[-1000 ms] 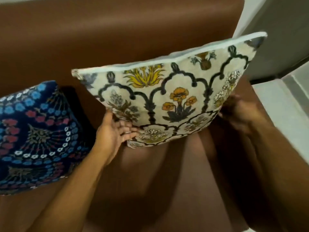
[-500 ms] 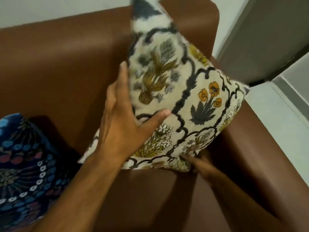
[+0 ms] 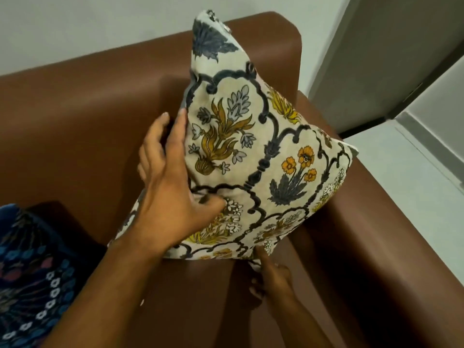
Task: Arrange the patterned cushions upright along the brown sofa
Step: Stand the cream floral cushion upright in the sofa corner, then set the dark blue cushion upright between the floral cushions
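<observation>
A cream cushion (image 3: 253,151) with yellow flowers and dark scalloped lines stands on one corner in the right-hand corner of the brown sofa (image 3: 88,101), leaning on the backrest and armrest. My left hand (image 3: 173,177) grips its left edge, thumb across the front and fingers behind. My right hand (image 3: 271,277) pinches the cushion's bottom corner on the seat. A dark blue patterned cushion (image 3: 32,277) lies on the seat at the lower left, apart from both hands.
The sofa's right armrest (image 3: 371,234) runs along the cushion's right side. Beyond it are a pale floor (image 3: 406,167) and a grey wall or door (image 3: 386,54). A white wall stands behind the backrest.
The cream cushion has turned from hanging level in both hands to standing on a corner in the sofa's right corner. My right hand dropped to its bottom corner.
</observation>
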The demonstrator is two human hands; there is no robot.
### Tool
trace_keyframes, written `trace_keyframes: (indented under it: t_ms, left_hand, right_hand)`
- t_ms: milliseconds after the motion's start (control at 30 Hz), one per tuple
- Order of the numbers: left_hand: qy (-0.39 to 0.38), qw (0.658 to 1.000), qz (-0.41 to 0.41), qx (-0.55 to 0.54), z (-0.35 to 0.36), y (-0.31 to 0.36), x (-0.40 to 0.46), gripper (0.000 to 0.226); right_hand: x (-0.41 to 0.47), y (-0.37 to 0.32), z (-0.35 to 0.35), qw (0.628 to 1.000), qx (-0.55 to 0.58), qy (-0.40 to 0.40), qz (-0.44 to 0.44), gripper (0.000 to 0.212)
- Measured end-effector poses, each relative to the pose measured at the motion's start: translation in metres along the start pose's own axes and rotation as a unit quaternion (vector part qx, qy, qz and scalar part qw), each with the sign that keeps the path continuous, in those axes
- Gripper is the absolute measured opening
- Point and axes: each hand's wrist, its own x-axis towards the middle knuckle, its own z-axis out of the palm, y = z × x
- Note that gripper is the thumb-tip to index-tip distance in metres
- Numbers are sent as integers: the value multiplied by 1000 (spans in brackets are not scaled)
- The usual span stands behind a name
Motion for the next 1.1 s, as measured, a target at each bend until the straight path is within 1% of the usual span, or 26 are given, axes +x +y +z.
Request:
trace_keyframes:
  t_ms: [33,67,100,133,167,233,300,367,433,467,567,600,667,733,833,900,933,967,1000,1033,1067,1100]
  left_hand:
    - [52,999,9,-2,0,-1,-3,109]
    - [98,995,23,-4,3,-1,-7,93]
    - [129,991,37,-2,7,-2,-13,77]
    - [146,988,50,11,12,-3,-18,64]
    - [154,986,64,28,15,-5,-24,54]
    - [157,984,74,43,17,-9,-32,45]
    - [141,987,75,32,14,-10,-37,49]
    - [113,990,78,15,8,-10,-42,58]
    - [90,992,84,4,0,-12,-47,64]
    - [86,993,86,0,-3,-12,-49,62]
    - [88,991,88,-38,-10,-19,-55,47]
    - [82,991,91,-59,-11,-22,-55,44]
    - [62,990,97,-83,-12,-27,-52,40]
    - [47,990,111,-72,-19,-31,-53,39]
    - [68,990,112,-54,-42,-39,-71,43]
    - [100,991,69,-63,-66,-54,-103,47]
    - [121,990,38,-68,-80,-67,-123,50]
    - [146,987,0,-68,-92,-80,-144,53]
    - [174,982,-47,-60,-106,-99,-168,58]
    - [204,973,-96,-43,-121,-122,-192,65]
    - [233,961,-145,-22,-138,-146,-214,74]
    - [260,947,-189,2,-157,-174,-233,84]
  right_hand:
    - [-1,0,-1,999,-9,20,-28,60]
    - [-1,1,0,999,-8,22,-49,47]
    - [-1,0,0,998,14,6,-56,30]
    - [-2,-3,1,997,62,-22,-47,13]
    - [-6,-6,4,991,117,-53,-28,6]
    - [-7,-6,8,978,194,-75,-9,23]
    - [-8,-4,10,974,214,-75,-12,35]
    - [-16,-3,13,974,215,-69,-16,43]
    - [-25,1,16,974,216,-55,-29,43]
    - [-30,3,17,974,218,-48,-34,41]
    - [-45,11,25,975,213,-51,-44,22]
    - [-49,13,28,975,213,-51,-48,18]
    - [-56,13,34,975,209,-48,-65,21]
    - [-65,16,41,975,203,-38,-78,27]
    - [-81,29,52,978,187,-15,-90,30]
    - [-89,52,64,983,134,-26,-120,35]
    - [-90,66,74,984,70,-35,-159,36]
    - [-92,80,82,974,-9,-46,-220,37]
    - [-95,94,95,956,-89,-87,-266,37]
    - [-98,105,113,929,-180,-147,-289,39]
    - [-97,113,133,893,-266,-205,-299,49]
    - [-99,120,149,847,-341,-231,-336,66]
